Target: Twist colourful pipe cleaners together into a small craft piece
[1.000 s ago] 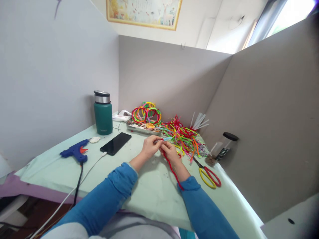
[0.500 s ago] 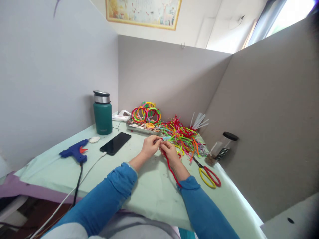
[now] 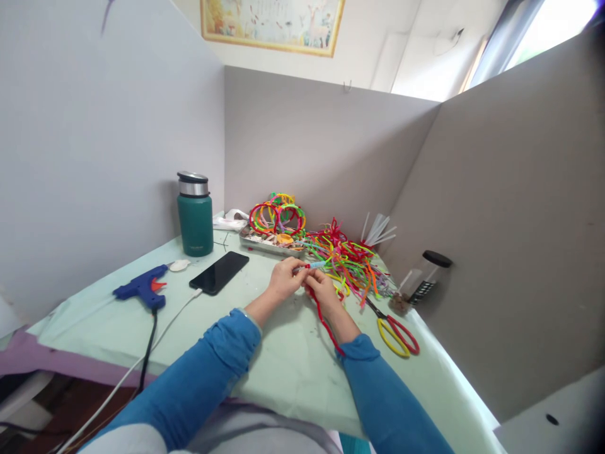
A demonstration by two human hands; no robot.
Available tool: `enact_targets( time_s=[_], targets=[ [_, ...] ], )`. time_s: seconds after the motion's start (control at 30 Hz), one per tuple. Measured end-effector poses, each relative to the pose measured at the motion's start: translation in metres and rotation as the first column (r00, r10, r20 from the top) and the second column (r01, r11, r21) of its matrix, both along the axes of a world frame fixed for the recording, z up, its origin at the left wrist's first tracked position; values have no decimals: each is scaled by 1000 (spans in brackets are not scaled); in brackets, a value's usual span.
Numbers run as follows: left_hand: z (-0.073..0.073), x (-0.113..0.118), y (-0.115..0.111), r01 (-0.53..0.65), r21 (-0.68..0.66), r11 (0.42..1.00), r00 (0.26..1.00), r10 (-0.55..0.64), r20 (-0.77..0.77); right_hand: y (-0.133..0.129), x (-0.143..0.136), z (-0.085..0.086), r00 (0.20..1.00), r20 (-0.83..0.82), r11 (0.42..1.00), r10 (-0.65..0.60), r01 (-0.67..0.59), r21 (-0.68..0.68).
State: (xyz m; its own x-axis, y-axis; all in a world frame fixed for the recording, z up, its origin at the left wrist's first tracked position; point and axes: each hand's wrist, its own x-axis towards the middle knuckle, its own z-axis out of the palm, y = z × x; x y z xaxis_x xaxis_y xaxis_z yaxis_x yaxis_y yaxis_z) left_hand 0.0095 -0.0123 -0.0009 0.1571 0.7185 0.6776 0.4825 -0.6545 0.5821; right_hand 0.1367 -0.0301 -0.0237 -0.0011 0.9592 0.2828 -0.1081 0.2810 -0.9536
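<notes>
My left hand [image 3: 285, 277] is closed in a pinch on a slim rod-like piece whose light blue end [image 3: 317, 265] points right, toward the pile. A short band of red shows around this piece just beyond my left fingertips. Close beside it, my right hand [image 3: 322, 288] pinches a red pipe cleaner [image 3: 325, 325]. Its long loose tail hangs back along my right wrist to the sleeve cuff. The two hands' fingertips nearly touch, and they hide where the red strand meets the blue piece.
A pile of colourful pipe cleaners [image 3: 352, 255] lies beyond my right hand, near scissors [image 3: 397, 336]. A metal tray [image 3: 265, 246] holds scraps beneath pipe-cleaner rings [image 3: 278, 217]. Leftward are a phone [image 3: 219, 272], glue gun [image 3: 142, 287] and green bottle [image 3: 195, 217]. A jar [image 3: 423, 280] stands right.
The fingers have shifted slightly, and more of the red band on the slim piece shows between the hands. Both arms stay in place.
</notes>
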Motion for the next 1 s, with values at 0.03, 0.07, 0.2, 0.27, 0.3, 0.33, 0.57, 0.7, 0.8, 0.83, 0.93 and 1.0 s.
enact_targets(
  time_s=[0.03, 0.07, 0.2, 0.27, 0.3, 0.33, 0.57, 0.7, 0.8, 0.83, 0.93, 1.0],
  targets=[
    [0, 0, 0, 1, 5, 1000, 1000, -1, -5, 0, 0, 0, 1000, -3, 1000, 2, -2, 2],
    [0, 0, 0, 2, 8, 1000, 1000, -2, -8, 0, 0, 0, 1000, -4, 1000, 5, -5, 4],
    [-2, 0, 1, 4, 0, 1000, 1000, -4, -11, -1, -1, 1, 1000, 1, 1000, 8, -8, 6],
    [-3, 0, 1, 10, -2, 1000, 1000, -10, -5, -2, -1, 2, 1000, 4, 1000, 7, -7, 5],
    [-3, 1, 1, 15, 0, 1000, 1000, -15, -3, -2, -1, 2, 1000, 4, 1000, 8, -8, 4],
    [-3, 1, 1, 20, 3, 1000, 1000, -20, -3, -2, -1, 2, 1000, 2, 1000, 11, -11, 3],
    [-3, 2, 1, 15, -8, 1000, 1000, -15, -19, -1, -1, 1, 1000, -11, 1000, 20, -20, -1],
    [-2, 2, 0, 2, -11, 1000, 1000, -2, -29, 1, -1, -1, 999, -10, 999, 34, -34, 1],
    [-3, 2, 0, 11, -6, 1000, 1000, -11, -24, 1, -1, -1, 999, -14, 999, 36, -36, -9],
    [-3, 2, 0, 17, -4, 1000, 1000, -18, -21, 1, -1, -1, 999, -18, 999, 34, -34, -13],
    [-3, 1, 0, 34, 8, 999, 999, -34, -13, 1, 0, -2, 999, -24, 1000, 28, -28, -11],
    [-2, 1, -1, 42, 22, 999, 999, -42, -16, 2, 0, -2, 999, -23, 1000, 24, -24, 1]
  ],
)
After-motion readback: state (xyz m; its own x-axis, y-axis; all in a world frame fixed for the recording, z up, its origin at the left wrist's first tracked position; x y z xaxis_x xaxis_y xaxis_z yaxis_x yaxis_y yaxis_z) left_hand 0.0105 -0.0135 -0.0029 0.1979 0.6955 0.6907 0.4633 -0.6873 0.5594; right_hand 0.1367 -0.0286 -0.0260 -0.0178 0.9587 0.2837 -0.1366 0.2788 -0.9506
